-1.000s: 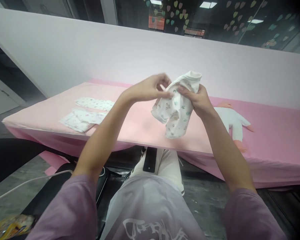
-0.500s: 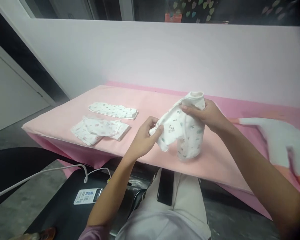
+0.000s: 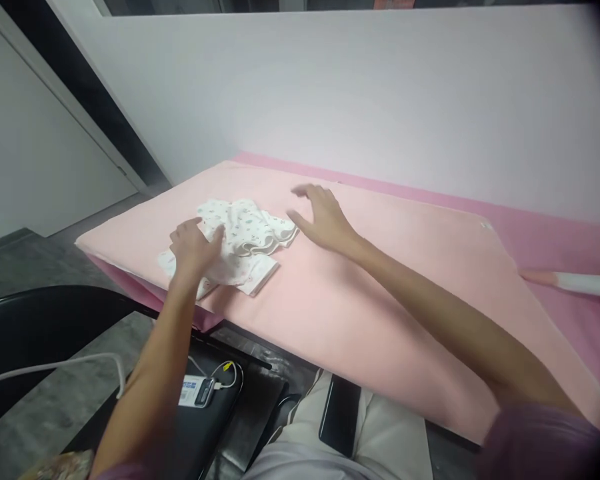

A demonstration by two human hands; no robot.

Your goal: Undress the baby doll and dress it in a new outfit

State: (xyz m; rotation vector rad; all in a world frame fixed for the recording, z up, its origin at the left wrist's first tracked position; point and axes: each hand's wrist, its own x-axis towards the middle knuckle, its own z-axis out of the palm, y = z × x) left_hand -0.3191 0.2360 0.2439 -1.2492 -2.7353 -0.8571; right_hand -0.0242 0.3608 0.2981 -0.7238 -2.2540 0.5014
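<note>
A white baby garment with a small green and grey print (image 3: pixel 245 223) lies loosely folded at the left of the pink-covered table (image 3: pixel 380 300). In front of it, partly covered, rests a white garment with a faint pink print (image 3: pixel 257 273). My left hand (image 3: pixel 195 247) is over the left side of these clothes, thumb and fingers apart; whether it touches the cloth I cannot tell. To the right of the clothes my right hand (image 3: pixel 323 217) hovers with its fingers spread and nothing in them.
A black phone (image 3: pixel 340 415) lies on my lap. On the black chair (image 3: pixel 215 417) at the lower left sit a white power bank (image 3: pixel 195 391) and a cable. A white and orange item (image 3: pixel 580 283) is at the right edge. A white wall stands behind.
The green-printed garment has gone from my hands onto the clothes at the left. Both hands have moved left and opened. The view has shifted, and less of the white item at the right shows.
</note>
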